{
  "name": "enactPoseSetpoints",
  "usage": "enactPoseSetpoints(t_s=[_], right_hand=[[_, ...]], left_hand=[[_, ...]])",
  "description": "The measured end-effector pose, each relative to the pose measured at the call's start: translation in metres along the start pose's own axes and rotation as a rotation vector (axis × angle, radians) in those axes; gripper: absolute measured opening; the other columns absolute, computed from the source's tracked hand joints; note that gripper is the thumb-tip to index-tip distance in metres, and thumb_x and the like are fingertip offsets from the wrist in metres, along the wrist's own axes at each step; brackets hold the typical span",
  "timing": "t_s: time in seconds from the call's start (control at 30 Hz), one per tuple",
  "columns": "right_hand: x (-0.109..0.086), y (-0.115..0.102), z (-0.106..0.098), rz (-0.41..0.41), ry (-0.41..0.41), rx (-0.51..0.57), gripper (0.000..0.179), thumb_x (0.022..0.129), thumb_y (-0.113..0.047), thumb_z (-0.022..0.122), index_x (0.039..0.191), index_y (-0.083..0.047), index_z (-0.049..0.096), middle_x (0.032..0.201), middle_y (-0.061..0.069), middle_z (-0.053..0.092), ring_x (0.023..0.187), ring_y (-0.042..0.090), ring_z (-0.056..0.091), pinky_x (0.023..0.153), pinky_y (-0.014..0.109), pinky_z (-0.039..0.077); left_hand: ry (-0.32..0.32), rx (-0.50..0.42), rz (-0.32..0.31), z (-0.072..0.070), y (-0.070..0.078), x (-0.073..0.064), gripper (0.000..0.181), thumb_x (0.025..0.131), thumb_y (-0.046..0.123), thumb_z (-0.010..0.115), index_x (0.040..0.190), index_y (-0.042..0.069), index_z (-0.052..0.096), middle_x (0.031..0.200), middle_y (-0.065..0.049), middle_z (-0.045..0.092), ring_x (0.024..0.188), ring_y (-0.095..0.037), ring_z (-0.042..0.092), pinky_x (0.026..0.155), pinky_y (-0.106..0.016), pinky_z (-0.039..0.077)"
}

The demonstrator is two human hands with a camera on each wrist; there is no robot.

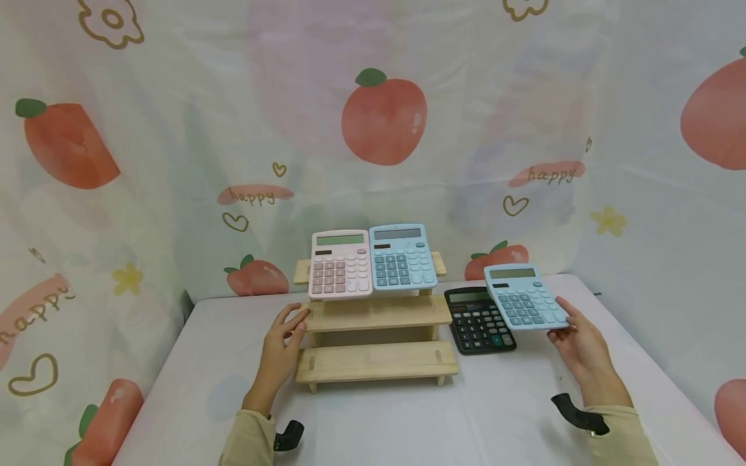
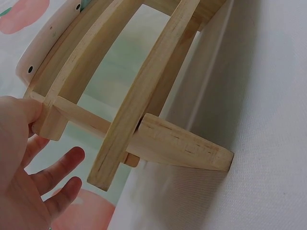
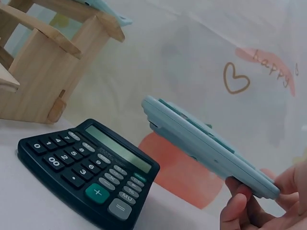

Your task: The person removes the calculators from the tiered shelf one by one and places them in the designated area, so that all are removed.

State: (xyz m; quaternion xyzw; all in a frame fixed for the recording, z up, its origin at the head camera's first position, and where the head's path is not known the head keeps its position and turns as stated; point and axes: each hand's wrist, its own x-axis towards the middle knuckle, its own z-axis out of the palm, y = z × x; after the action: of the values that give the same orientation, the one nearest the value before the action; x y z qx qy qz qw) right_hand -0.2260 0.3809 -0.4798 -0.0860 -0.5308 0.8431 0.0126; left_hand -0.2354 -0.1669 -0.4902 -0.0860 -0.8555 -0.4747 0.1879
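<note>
My right hand (image 1: pixel 583 353) pinches a light blue calculator (image 1: pixel 527 299) by its lower right corner. In the right wrist view that calculator (image 3: pixel 206 146) hangs tilted in the air, edge-on. Below and left of it, a black calculator (image 1: pixel 474 327) lies on the table beside the rack. My left hand (image 1: pixel 280 349) holds the left end of the middle shelf of a tiered wooden rack (image 1: pixel 375 362); the left wrist view shows thumb and forefinger at the shelf end, the other fingers (image 2: pixel 60 167) spread apart. A pink calculator (image 1: pixel 340 265) and another blue calculator (image 1: pixel 403 257) lean side by side on the top tier.
The rack stands on a table with a white cloth (image 1: pixel 384 427). A fruit-patterned curtain (image 1: pixel 466 129) hangs behind and along both sides. Black curved pieces (image 1: pixel 579 414) stick out at both sleeves.
</note>
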Motion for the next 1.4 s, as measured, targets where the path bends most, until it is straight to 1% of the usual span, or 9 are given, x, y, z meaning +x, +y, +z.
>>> enactPoseSetpoints(t_s=[0.27,0.57,0.87,1.1,1.17,1.23,1.3,1.37,1.4], right_hand=[[0.006,0.006,-0.009,0.029,0.135,0.056,0.055,0.111,-0.026,0.029,0.164,-0.022,0.015,0.111,-0.017,0.061,0.097,0.005,0.052,0.077,0.020,0.047],[0.011,0.011,-0.017,0.110,0.248,0.056,0.052,0.111,-0.026,0.029,0.162,-0.027,0.021,0.109,-0.017,0.057,0.100,0.005,0.048,0.078,0.019,0.047],[0.016,0.009,-0.021,0.224,0.315,0.021,0.051,0.111,-0.030,0.028,0.161,-0.030,0.019,0.122,-0.016,0.045,0.096,0.004,0.047,0.076,0.021,0.045],[0.018,0.008,-0.022,0.266,0.421,-0.160,0.056,0.108,-0.046,0.035,0.161,-0.033,0.023,0.115,-0.012,0.044,0.080,0.005,0.055,0.068,0.021,0.049],[0.018,0.008,-0.020,0.246,0.467,-0.288,0.059,0.107,-0.049,0.036,0.161,-0.029,0.026,0.116,-0.009,0.046,0.078,0.004,0.055,0.066,0.021,0.049],[0.018,0.009,-0.019,0.213,0.491,-0.468,0.060,0.107,-0.047,0.032,0.161,-0.022,0.026,0.131,-0.001,0.052,0.079,0.004,0.053,0.064,0.020,0.048],[0.018,0.010,-0.016,0.174,0.508,-0.638,0.061,0.107,-0.045,0.028,0.161,-0.016,0.026,0.152,0.009,0.047,0.090,0.010,0.054,0.067,0.022,0.046],[0.016,0.011,-0.014,0.144,0.495,-0.756,0.064,0.107,-0.044,0.025,0.161,-0.011,0.022,0.166,0.017,0.029,0.117,0.021,0.057,0.087,0.029,0.052],[0.016,0.011,-0.013,0.132,0.486,-0.795,0.065,0.107,-0.044,0.025,0.161,-0.009,0.021,0.168,0.019,0.020,0.132,0.028,0.050,0.099,0.035,0.050]], left_hand=[[0.001,-0.003,-0.002,0.000,0.001,0.000,0.035,0.104,0.017,0.057,0.136,0.007,0.065,0.152,-0.011,0.052,0.137,-0.034,0.052,0.091,-0.039,0.049],[-0.001,-0.001,-0.009,0.001,0.001,0.000,0.035,0.104,0.018,0.056,0.136,0.008,0.065,0.152,-0.010,0.051,0.137,-0.034,0.052,0.092,-0.041,0.048],[0.004,-0.001,-0.007,0.000,0.002,0.000,0.034,0.104,0.016,0.056,0.136,0.008,0.065,0.151,-0.010,0.052,0.136,-0.032,0.053,0.092,-0.038,0.048],[0.005,0.008,0.000,0.000,0.001,-0.001,0.034,0.104,0.017,0.057,0.136,0.009,0.065,0.151,-0.009,0.052,0.136,-0.033,0.053,0.091,-0.039,0.048],[0.006,0.007,0.003,0.000,0.000,-0.001,0.034,0.104,0.018,0.056,0.136,0.009,0.065,0.151,-0.010,0.052,0.136,-0.033,0.053,0.091,-0.040,0.049],[0.006,0.005,0.005,0.000,0.000,-0.001,0.035,0.104,0.018,0.056,0.136,0.009,0.065,0.151,-0.010,0.052,0.136,-0.034,0.052,0.091,-0.041,0.049],[0.004,0.004,0.004,0.000,0.001,-0.001,0.035,0.104,0.018,0.056,0.137,0.009,0.065,0.152,-0.010,0.051,0.137,-0.035,0.052,0.092,-0.042,0.049],[0.003,0.004,0.003,0.000,0.000,-0.001,0.035,0.105,0.019,0.056,0.137,0.009,0.065,0.152,-0.010,0.051,0.137,-0.036,0.051,0.092,-0.043,0.049],[0.001,0.004,0.002,0.000,0.001,-0.001,0.035,0.105,0.019,0.056,0.137,0.009,0.065,0.152,-0.010,0.051,0.138,-0.036,0.051,0.092,-0.043,0.049]])
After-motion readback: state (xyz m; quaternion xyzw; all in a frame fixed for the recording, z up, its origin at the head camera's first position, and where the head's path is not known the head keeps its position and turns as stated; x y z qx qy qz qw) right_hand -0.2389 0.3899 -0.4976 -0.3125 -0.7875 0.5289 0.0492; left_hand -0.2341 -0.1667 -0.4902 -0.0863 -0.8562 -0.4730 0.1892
